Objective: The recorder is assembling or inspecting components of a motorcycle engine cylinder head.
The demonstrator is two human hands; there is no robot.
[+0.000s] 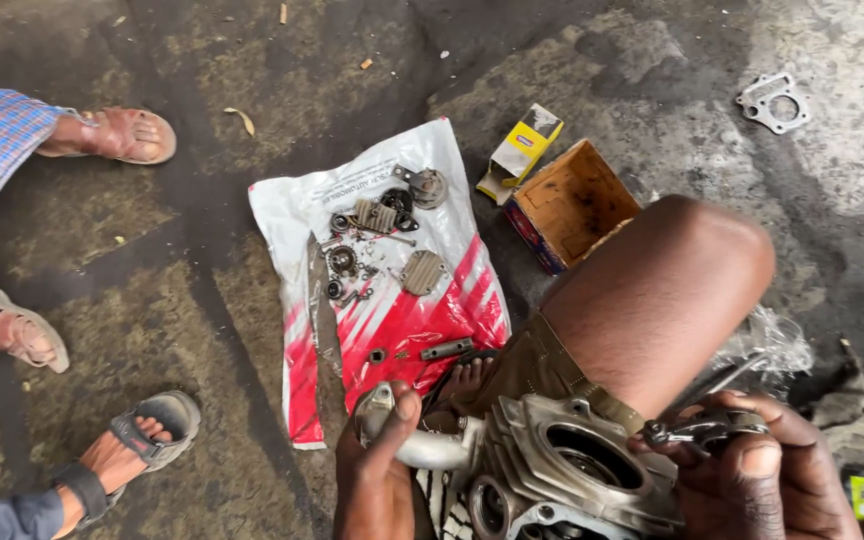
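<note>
Item: finned metal engine cylinder head [567, 470], grey, resting against the person's bent knee [662, 300] at the bottom of the view, above the oil-stained concrete floor [202, 300].

Left hand [377, 480]: fingers wrapped around the curved intake pipe [422, 445] joined to the head's left side, thumb pressed along it.

Right hand [767, 475]: thumb and fingers pinching a small dark rocker-arm part [702, 430] at the head's right edge.

Adjacent: red-and-white plastic bag [392, 300] spread flat on the floor, carrying small engine parts [382, 240], bolts and a pin. Near its upper right corner, an open cardboard box [570, 205] and a small yellow carton [520, 150]. A gasket [774, 100] lies far right. Other people's sandalled feet [122, 135] stand at the left edge.
</note>
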